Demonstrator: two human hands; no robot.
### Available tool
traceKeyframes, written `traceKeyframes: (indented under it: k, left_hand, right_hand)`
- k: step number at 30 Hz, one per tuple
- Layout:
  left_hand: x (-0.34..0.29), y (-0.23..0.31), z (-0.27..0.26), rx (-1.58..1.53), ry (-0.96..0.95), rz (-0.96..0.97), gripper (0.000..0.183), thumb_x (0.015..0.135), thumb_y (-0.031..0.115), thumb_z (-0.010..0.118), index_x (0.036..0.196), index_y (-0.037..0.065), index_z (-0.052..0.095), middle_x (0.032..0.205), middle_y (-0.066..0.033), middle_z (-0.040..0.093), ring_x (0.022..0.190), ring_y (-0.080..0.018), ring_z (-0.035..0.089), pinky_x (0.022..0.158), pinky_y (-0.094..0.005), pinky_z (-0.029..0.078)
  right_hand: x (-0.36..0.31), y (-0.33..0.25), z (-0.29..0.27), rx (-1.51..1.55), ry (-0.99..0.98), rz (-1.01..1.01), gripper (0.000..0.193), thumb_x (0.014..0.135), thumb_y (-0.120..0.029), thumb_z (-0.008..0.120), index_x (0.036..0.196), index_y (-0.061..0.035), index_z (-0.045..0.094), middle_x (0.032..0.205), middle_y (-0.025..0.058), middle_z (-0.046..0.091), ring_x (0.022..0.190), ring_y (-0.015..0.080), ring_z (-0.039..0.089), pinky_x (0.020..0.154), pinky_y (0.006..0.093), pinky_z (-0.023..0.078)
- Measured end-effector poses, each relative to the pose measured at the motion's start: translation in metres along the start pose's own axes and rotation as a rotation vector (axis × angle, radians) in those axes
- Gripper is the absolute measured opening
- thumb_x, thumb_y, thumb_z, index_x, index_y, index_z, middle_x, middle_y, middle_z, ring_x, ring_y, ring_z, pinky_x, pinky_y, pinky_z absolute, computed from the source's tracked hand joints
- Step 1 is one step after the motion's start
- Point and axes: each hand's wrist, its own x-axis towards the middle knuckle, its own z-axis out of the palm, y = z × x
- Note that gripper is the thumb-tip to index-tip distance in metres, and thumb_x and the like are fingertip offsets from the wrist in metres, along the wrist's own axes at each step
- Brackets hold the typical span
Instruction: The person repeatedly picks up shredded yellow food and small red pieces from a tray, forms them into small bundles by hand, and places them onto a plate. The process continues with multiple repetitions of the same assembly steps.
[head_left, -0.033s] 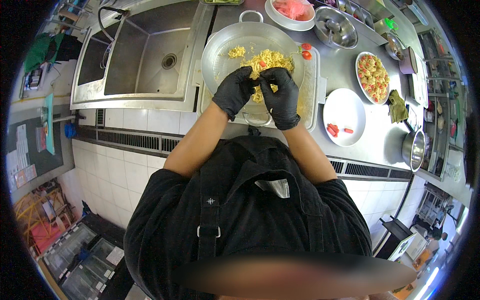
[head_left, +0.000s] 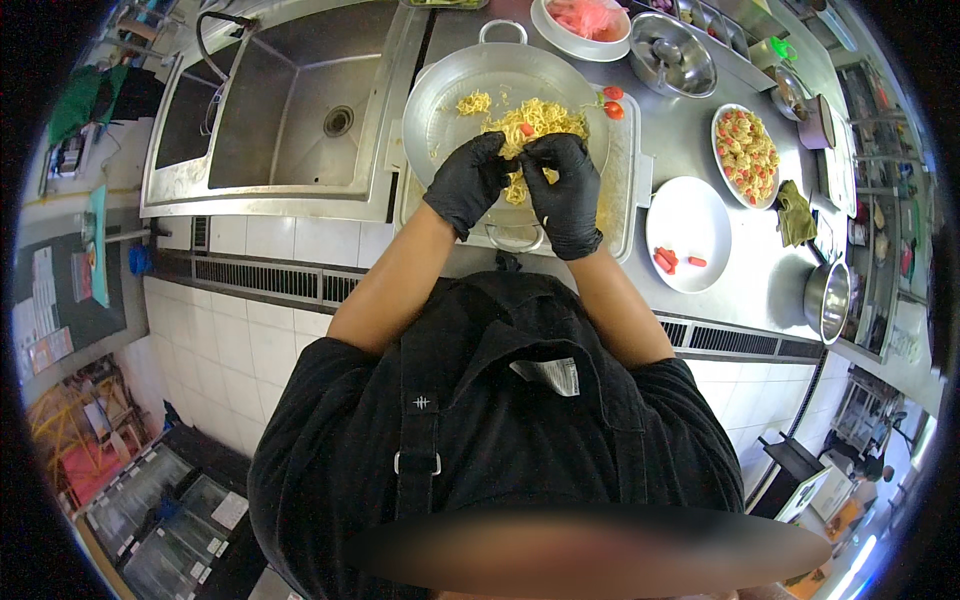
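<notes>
Both my hands wear black gloves and meet over the near side of a wide round metal pan (head_left: 440,75). My left hand (head_left: 468,185) and my right hand (head_left: 565,190) pinch a small clump of yellow noodles (head_left: 512,147) between their fingertips. Behind it in the pan lies a loose heap of noodles (head_left: 555,118), with a smaller tuft (head_left: 474,103) to the left. A red-orange piece of sausage (head_left: 527,130) shows just beyond the fingertips. Whether the clump wraps around anything is hidden by my fingers.
The pan sits on a tray (head_left: 622,190). To the right are a white plate (head_left: 690,220) with several red sausage pieces (head_left: 665,261), a plate of noodle bundles (head_left: 747,155), a green cloth (head_left: 797,213) and metal bowls (head_left: 690,75). A steel sink (head_left: 300,130) lies left; tomatoes (head_left: 613,110) touch the pan's right.
</notes>
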Motion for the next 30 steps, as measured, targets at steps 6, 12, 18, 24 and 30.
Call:
traceKeyframes:
  k: [6, 12, 18, 24, 30]
  left_hand:
    - [0.000, 0.005, -0.024, 0.359, -0.212, -0.010, 0.034, 0.081, 0.004, 0.062, 0.115, 0.002, 0.058, 0.103, -0.0079, 0.066, 0.090, -0.0193, 0.064, 0.079, -0.0313, 0.052]
    - [-0.013, 0.028, -0.002, 0.962, -0.274, 0.048, 0.020, 0.085, 0.018, 0.062, 0.099, 0.003, 0.065, 0.087, -0.0054, 0.066, 0.071, -0.0175, 0.061, 0.062, -0.0285, 0.050]
    - [-0.023, 0.012, 0.021, 0.406, -0.027, -0.216, 0.052, 0.097, 0.050, 0.040, 0.107, 0.001, 0.056, 0.081, -0.0092, 0.063, 0.065, -0.0186, 0.059, 0.061, -0.0303, 0.048]
    - [-0.034, -0.013, 0.028, 0.836, 0.007, 0.194, 0.033, 0.095, 0.033, 0.054, 0.105, 0.002, 0.061, 0.087, -0.0055, 0.065, 0.074, -0.0119, 0.061, 0.063, -0.0241, 0.044]
    - [-0.009, -0.052, 0.036, 0.816, 0.027, -0.042, 0.028, 0.093, 0.022, 0.057, 0.112, 0.002, 0.058, 0.100, -0.0070, 0.064, 0.088, -0.0178, 0.063, 0.074, -0.0294, 0.052]
  right_hand:
    - [0.006, -0.012, -0.014, 0.053, -0.084, 0.058, 0.036, 0.073, -0.006, 0.074, 0.106, -0.0063, 0.061, 0.091, 0.0131, 0.060, 0.084, 0.0287, 0.061, 0.078, 0.0360, 0.050]
    - [0.023, -0.008, -0.032, 0.154, -0.533, -0.047, 0.049, 0.080, -0.015, 0.072, 0.126, -0.0095, 0.057, 0.110, 0.0121, 0.064, 0.099, 0.0233, 0.061, 0.086, 0.0331, 0.048]
    - [0.007, 0.017, -0.032, 0.222, -0.297, 0.163, 0.039, 0.076, -0.025, 0.077, 0.107, -0.0048, 0.065, 0.093, 0.0135, 0.068, 0.080, 0.0244, 0.066, 0.074, 0.0343, 0.051]
    - [-0.006, 0.030, -0.050, 0.188, -0.322, 0.233, 0.032, 0.078, -0.031, 0.074, 0.093, -0.0038, 0.067, 0.082, 0.0163, 0.067, 0.072, 0.0300, 0.066, 0.068, 0.0362, 0.051]
    - [-0.030, 0.056, -0.073, 0.050, -0.336, 0.087, 0.043, 0.075, -0.030, 0.074, 0.107, -0.0044, 0.062, 0.086, 0.0185, 0.062, 0.082, 0.0356, 0.061, 0.075, 0.0407, 0.050]
